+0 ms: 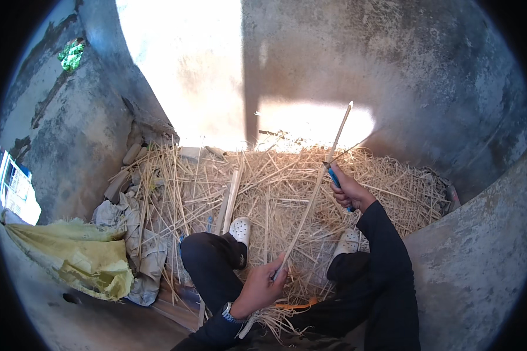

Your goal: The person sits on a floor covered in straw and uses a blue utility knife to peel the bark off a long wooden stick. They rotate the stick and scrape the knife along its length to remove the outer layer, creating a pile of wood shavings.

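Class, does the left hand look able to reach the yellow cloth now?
Probably not: the left hand grips the pale stick, and the bent left leg lies between hand and yellow cloth.

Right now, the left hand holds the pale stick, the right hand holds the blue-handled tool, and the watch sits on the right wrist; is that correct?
Not quite: the head view shows the watch on the left wrist, not the right. The rest stands: the left hand holds the pale stick, and the right hand holds the blue-handled tool.
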The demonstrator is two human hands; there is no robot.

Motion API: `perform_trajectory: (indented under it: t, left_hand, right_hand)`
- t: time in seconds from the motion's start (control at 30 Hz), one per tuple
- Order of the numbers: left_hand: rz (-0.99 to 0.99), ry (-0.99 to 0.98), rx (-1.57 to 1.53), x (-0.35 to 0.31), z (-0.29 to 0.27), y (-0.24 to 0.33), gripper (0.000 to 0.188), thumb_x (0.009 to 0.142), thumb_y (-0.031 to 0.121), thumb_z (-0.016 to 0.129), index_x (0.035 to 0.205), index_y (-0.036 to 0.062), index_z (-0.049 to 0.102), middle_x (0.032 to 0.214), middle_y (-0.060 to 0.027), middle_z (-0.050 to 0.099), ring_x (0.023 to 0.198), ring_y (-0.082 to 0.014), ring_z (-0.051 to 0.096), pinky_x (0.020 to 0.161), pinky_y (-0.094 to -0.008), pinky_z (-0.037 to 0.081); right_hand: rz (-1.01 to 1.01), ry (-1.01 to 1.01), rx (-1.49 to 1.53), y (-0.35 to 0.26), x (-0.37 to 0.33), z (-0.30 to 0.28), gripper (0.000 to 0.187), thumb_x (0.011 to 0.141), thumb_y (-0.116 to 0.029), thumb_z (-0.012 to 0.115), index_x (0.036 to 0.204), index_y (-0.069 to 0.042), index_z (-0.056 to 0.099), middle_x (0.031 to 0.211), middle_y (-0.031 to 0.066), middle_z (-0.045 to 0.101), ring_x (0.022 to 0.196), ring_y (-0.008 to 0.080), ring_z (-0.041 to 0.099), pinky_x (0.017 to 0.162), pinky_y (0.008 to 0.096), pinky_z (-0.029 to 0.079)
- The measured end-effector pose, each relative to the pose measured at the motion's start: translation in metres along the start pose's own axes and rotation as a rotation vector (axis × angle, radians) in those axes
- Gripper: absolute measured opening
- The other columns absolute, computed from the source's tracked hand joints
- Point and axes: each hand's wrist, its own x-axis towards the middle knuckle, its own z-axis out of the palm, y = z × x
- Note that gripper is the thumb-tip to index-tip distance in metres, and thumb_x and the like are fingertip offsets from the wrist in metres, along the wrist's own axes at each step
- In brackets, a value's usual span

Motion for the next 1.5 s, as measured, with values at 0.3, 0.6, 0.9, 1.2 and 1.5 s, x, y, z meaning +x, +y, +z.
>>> perform_trajectory:
  t: [0.3,0.6,0.9,1.2,1.5]
  left_hand:
    - [-0.098,-0.049,-0.413,0.021,-0.006,0.013,0.033,0.098,0.014,0.052,0.128,0.0011,0.056,0.065,0.0079,0.042,0.060,-0.0002,0.036,0.052,-0.0189,0.031]
    - [-0.056,0.056,-0.318,0.042,-0.017,0.022,0.034,0.098,0.014,0.052,0.128,0.0008,0.056,0.069,0.0086,0.043,0.060,-0.0009,0.034,0.052,-0.0199,0.029]
    - [0.006,0.092,-0.068,0.033,-0.016,0.031,0.035,0.096,0.011,0.053,0.129,-0.0006,0.055,0.070,0.0081,0.044,0.063,-0.0012,0.034,0.054,-0.0195,0.031]
    - [-0.024,0.059,-0.184,0.019,-0.017,0.028,0.032,0.097,0.011,0.052,0.127,0.0001,0.057,0.069,0.0089,0.044,0.061,-0.0010,0.034,0.053,-0.0189,0.031]
    - [0.040,0.223,0.023,0.032,-0.017,0.014,0.031,0.092,0.015,0.054,0.121,0.0034,0.059,0.059,-0.0124,0.052,0.048,-0.0127,0.049,0.050,-0.0306,0.041]
  right_hand:
    - [-0.331,0.251,-0.312,-0.002,-0.036,0.030,0.073,0.091,-0.070,0.036,0.051,-0.009,0.039,0.043,0.0046,0.037,0.035,0.0180,0.035,0.037,0.0351,0.028]
    - [-0.668,0.287,-0.911,-0.016,-0.088,0.097,0.074,0.076,-0.078,0.051,0.055,-0.008,0.058,0.048,0.0114,0.052,0.046,0.0295,0.057,0.045,0.0415,0.042]
    - [-0.753,0.294,-0.886,-0.014,-0.087,0.104,0.074,0.076,-0.079,0.050,0.051,-0.010,0.053,0.046,0.0084,0.051,0.043,0.0270,0.056,0.043,0.0406,0.042]
    - [-0.618,0.374,-0.872,-0.006,-0.063,0.081,0.075,0.080,-0.078,0.045,0.056,-0.009,0.061,0.047,0.0096,0.053,0.043,0.0279,0.057,0.042,0.0406,0.044]
    - [-0.854,0.385,-0.896,-0.004,-0.074,0.110,0.071,0.075,-0.078,0.053,0.050,-0.012,0.052,0.044,0.0067,0.047,0.039,0.0253,0.053,0.040,0.0385,0.040]
